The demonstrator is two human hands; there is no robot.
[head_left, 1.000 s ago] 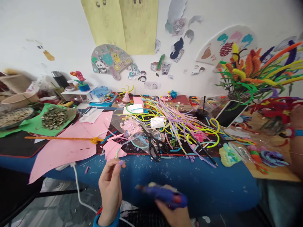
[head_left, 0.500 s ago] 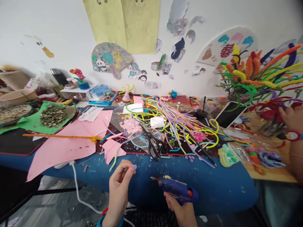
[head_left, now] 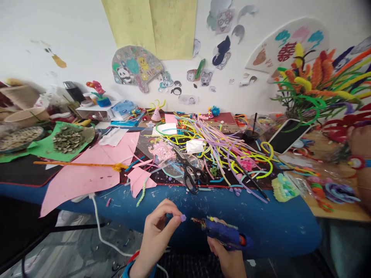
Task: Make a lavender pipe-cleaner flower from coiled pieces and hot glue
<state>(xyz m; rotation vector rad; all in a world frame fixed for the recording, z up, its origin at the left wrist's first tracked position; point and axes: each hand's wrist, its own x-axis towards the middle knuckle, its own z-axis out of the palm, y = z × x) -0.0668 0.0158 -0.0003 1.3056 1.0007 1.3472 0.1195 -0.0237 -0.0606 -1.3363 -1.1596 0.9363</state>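
Between the thumb and fingertips of my left hand point(head_left: 161, 227) is a small purple piece point(head_left: 182, 218), perhaps pipe cleaner or foam; its exact kind is too small to tell. My right hand point(head_left: 224, 253) grips a blue hot glue gun point(head_left: 222, 233) by the handle. The gun's stained nozzle points left and lies close to the purple piece, with a small gap between them. Both hands hover over the front edge of the blue table point(head_left: 278, 227). Several little purple pieces point(head_left: 235, 191) lie on the table beyond the gun.
Black scissors point(head_left: 193, 177), a dark pencil point(head_left: 256, 185) and a heap of coloured pipe cleaners point(head_left: 220, 143) cover the middle. Pink paper point(head_left: 87, 179) lies at left. At right stand a phone point(head_left: 290, 135) and a pipe-cleaner bouquet point(head_left: 315, 85); another person's hand point(head_left: 359, 143) is there.
My left hand has moved right with the purple piece, nearer the glue gun's nozzle. The glue gun has shifted slightly right and down in view. The camera view has turned a little.
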